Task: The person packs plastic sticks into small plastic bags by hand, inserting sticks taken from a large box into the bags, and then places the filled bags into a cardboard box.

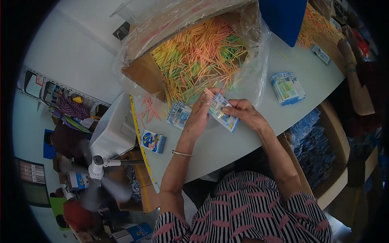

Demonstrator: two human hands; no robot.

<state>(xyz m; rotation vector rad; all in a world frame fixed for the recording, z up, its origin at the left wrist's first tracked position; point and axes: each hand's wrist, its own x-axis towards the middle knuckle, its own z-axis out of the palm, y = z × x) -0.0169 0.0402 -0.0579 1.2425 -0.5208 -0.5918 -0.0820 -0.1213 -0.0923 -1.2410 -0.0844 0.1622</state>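
My left hand (198,115) is closed, its thumb pressed on a small bunch of thin orange-pink sticks (209,92) at the upper end of a blue-and-white plastic packet (223,115). The packet, with a see-through window, is pinched in my right hand (247,115) and tilts over the table's near side. How far the sticks reach into it is hidden. Beside my left wrist lies another packet (178,115), partly covered by the hand. Just beyond both hands is an open cardboard box (142,79) lined with clear plastic, holding many loose coloured sticks (198,56).
A stack of packets (287,88) lies to the right; another stack (153,141) is near the left table edge, by scattered pink sticks (150,110). Below right, a carton (334,137) holds many packets. A fan (97,167) stands left. A co-worker's arm (358,91) is at far right.
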